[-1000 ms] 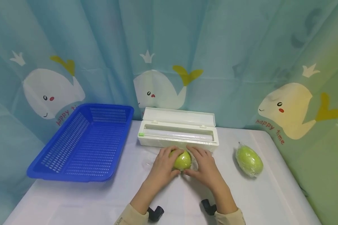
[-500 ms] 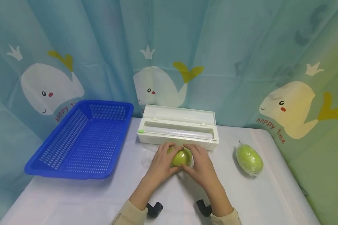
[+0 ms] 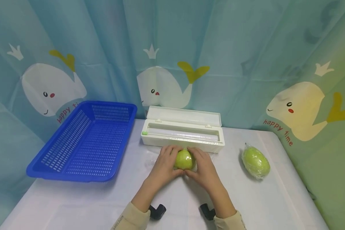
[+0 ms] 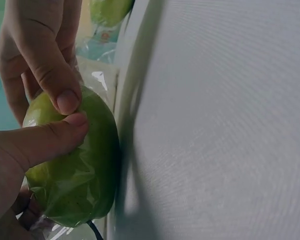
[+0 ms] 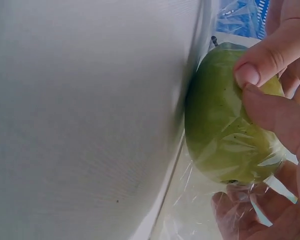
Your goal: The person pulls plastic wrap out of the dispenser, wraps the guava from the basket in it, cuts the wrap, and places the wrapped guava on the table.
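A green pear (image 3: pixel 184 160) lies on its side on the white table, partly covered by clear plastic wrap (image 5: pixel 257 145). My left hand (image 3: pixel 165 163) holds it from the left, and my right hand (image 3: pixel 202 163) from the right. The tips of both thumbs meet on its near side, pressing the film in the left wrist view, where the pear's dark stem (image 4: pixel 95 230) shows at the bottom. Right hand fingers (image 5: pixel 240 215) curl round the pear's other end, with loose film about them. A white wrap dispenser (image 3: pixel 184 145) with a raised lid stands just behind the hands.
At the left is a blue plastic basket (image 3: pixel 74 178) with slotted sides. A second wrapped pear (image 3: pixel 256 162) lies to the right on the table (image 3: pixel 287 191). Behind the table hangs a blue-green curtain (image 3: pixel 233 48) with whale prints. Dark mounts (image 3: pixel 158 211) sit by the wrists.
The right hand has moved left, closing in on the pear, and the two thumbs have come together at its front. The view has shifted slightly.
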{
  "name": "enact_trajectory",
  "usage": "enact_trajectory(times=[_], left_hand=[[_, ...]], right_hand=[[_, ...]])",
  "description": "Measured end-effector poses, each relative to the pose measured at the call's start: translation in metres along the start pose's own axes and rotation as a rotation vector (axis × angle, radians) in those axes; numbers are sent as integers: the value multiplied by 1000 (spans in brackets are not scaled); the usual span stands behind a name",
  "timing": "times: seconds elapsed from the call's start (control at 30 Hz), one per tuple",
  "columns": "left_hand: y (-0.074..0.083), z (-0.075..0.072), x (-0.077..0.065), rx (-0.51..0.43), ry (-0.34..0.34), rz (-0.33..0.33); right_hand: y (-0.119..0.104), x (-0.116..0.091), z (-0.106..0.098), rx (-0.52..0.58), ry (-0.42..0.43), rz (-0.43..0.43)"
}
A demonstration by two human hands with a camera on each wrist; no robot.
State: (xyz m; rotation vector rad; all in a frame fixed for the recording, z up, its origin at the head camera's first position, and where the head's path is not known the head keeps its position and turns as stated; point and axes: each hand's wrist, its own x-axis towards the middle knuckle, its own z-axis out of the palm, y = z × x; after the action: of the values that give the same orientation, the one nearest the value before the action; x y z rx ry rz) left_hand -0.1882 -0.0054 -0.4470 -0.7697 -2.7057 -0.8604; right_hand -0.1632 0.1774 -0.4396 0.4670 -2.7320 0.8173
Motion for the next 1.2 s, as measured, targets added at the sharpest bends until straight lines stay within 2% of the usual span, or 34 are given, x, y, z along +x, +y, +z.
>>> enact_trajectory(times=[0.13,0.57,0.8,1.07,1.2], left_hand=[[0,-2,1,-11,-15,-3],[-7,-6,13,-26,-137,-14],[-12,-9,21,-7,-155,4],[-18,-12,29,-127,-176,-26],[-19,-10,28,-117,-177,-31]], right_hand=[[2,0,0,-6,-10,12],[7,-1,2,30,9,35],[7,5,0,2,-7,30],[6,16,-6,-56,-8,21],[7,21,-10,-100,-33,23]])
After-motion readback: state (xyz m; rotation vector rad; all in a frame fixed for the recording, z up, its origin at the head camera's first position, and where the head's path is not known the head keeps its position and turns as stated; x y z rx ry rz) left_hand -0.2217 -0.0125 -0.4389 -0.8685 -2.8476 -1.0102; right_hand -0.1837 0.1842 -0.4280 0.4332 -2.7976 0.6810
